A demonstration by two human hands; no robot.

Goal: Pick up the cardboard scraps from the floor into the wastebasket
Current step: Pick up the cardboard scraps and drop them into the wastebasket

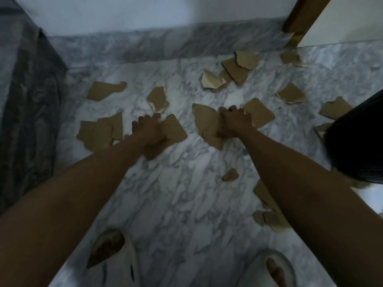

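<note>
Left hand: your left hand (148, 126) is down on the floor, fingers curled over a rounded cardboard scrap (174, 129); it grips that piece, which lies flat or nearly so.
Right hand: your right hand (233, 121) closes round the edge of a pointed scrap (204, 121), fingers curled at its right side. A second piece (260, 114) lies just right of the knuckles, touching or nearly so; you cannot tell if it is in the grip.
Near left: two overlapping scraps (99, 132) sit just left of your left forearm.
Far middle: one piece (158, 98) beyond the left hand, another (105, 90) farther left.
Far right: a cluster (234, 70) near the skirting, one piece showing a pale face; loose ones near the wooden frame (302, 17).
Near right: a small scrap (230, 175) between your arms, more (273, 220) half hidden under the right forearm.
Wastebasket: the dark shape (356, 141) at the right edge is likely it; its mouth is out of view.
Floor: marble (176, 204), feet in pale slippers at the near edge.
Progress: early. Well over a dozen pieces remain on the floor; two are in hand, none seen binned.
</note>
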